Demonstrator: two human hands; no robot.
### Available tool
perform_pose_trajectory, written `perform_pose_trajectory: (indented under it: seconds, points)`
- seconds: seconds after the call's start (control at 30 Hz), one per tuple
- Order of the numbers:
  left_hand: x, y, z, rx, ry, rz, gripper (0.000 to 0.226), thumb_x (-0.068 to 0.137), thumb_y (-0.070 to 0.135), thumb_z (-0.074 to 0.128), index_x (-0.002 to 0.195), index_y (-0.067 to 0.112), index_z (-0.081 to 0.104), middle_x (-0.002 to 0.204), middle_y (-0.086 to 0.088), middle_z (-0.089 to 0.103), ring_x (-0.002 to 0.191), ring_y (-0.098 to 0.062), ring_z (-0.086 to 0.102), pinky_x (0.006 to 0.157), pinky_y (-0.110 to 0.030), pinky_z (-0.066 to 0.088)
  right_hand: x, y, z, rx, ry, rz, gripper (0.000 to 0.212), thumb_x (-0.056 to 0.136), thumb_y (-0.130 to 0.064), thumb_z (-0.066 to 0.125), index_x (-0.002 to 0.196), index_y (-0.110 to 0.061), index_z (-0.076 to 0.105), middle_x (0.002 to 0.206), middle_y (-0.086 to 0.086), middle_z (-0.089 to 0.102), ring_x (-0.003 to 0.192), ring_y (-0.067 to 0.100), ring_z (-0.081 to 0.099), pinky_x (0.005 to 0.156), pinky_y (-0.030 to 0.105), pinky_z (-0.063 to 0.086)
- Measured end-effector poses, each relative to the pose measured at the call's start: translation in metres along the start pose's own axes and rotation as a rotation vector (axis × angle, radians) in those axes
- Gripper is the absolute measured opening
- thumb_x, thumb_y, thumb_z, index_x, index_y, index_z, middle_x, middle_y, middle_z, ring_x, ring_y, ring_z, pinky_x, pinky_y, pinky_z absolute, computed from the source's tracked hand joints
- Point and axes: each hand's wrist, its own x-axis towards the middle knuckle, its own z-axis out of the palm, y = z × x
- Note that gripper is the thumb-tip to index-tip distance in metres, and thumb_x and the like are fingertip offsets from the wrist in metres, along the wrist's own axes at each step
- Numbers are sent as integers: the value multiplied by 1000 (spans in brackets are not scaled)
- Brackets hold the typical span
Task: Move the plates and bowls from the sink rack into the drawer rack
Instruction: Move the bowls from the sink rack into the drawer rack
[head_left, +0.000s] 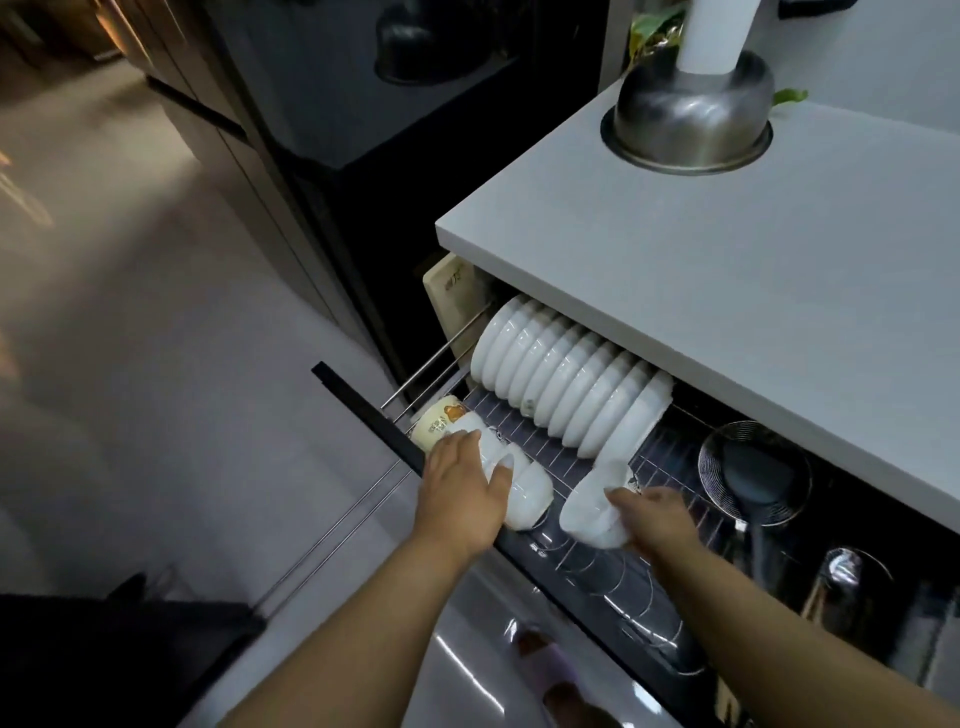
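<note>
The drawer rack (561, 452) of steel wire is pulled out under the white counter. A long row of white plates (566, 387) stands on edge along its back. Along the front lies a row of white bowls (524, 493) on their sides, led by a cream printed bowl (434, 423). My left hand (465, 493) rests flat on top of this front row, fingers spread. My right hand (657, 517) grips a small stack of white bowls (592, 506), tilted, low over the wire rack to the right of the front row.
A steel bowl (685, 122) sits upside down on the white counter (727, 270). A round wire strainer with a dark ladle (753, 475) lies in the drawer's right part. A wooden board (452, 296) stands at the drawer's far left. The drawer's black front edge (363, 410) juts toward the floor.
</note>
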Motion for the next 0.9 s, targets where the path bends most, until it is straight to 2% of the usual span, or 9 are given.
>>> perform_pose_trajectory:
  seconds: [0.13,0.2,0.27,0.33,0.43,0.63,0.73,0.83,0.9]
  points:
    - [19,-8,13,155,-52,8,66,99,49,28,150,10,16,158,-9,16,147,-19,2,120,-35,-4,19,8,15,-124,24,46,59,67,-31,80,108,3,54,99,23,66,80,30,67,71,42,57]
    - [26,-13,19,271,-60,-2,68,98,52,21,150,9,15,158,-10,17,147,-19,0,119,-37,-10,25,10,24,-204,3,84,66,65,-38,78,110,0,50,99,18,65,82,31,66,74,44,58]
    - [30,-16,24,407,-31,17,70,97,54,13,149,9,17,156,-8,23,147,-20,2,116,-40,-13,29,11,32,-299,0,107,62,69,-40,76,109,-3,45,101,13,62,88,31,64,78,43,56]
    - [32,-18,28,491,12,48,75,93,57,4,148,10,22,153,-7,31,147,-21,7,115,-44,-13,36,14,41,-368,-7,103,62,70,-40,75,111,-2,49,103,14,62,91,31,64,83,45,55]
    - [36,-20,32,537,62,79,82,85,58,-2,146,11,28,147,-6,41,144,-22,17,114,-47,-10,44,19,52,-380,-12,130,65,68,-38,77,115,-3,48,106,16,63,94,32,63,85,45,54]
    - [40,-25,35,525,83,81,70,89,55,19,143,13,35,139,-6,50,136,-23,32,116,-49,6,50,16,77,-496,-7,122,73,70,-41,72,125,-3,42,117,18,59,106,35,59,88,44,52]
    - [41,-27,37,497,138,102,68,88,54,24,136,12,46,129,-8,59,127,-24,44,114,-50,16,53,16,87,-517,-13,142,83,67,-48,74,127,-3,39,116,17,59,106,35,60,88,45,53]
    - [42,-28,38,488,164,104,66,87,54,28,133,12,49,124,-7,61,122,-24,49,112,-51,22,54,18,93,-519,-14,158,79,68,-49,76,122,-4,41,105,13,58,102,34,61,87,43,53]
    - [42,-28,38,480,164,99,65,86,53,30,132,13,51,122,-7,62,120,-24,50,112,-51,23,55,20,96,-495,-11,158,86,67,-50,78,127,-2,39,109,14,59,102,35,62,87,45,54]
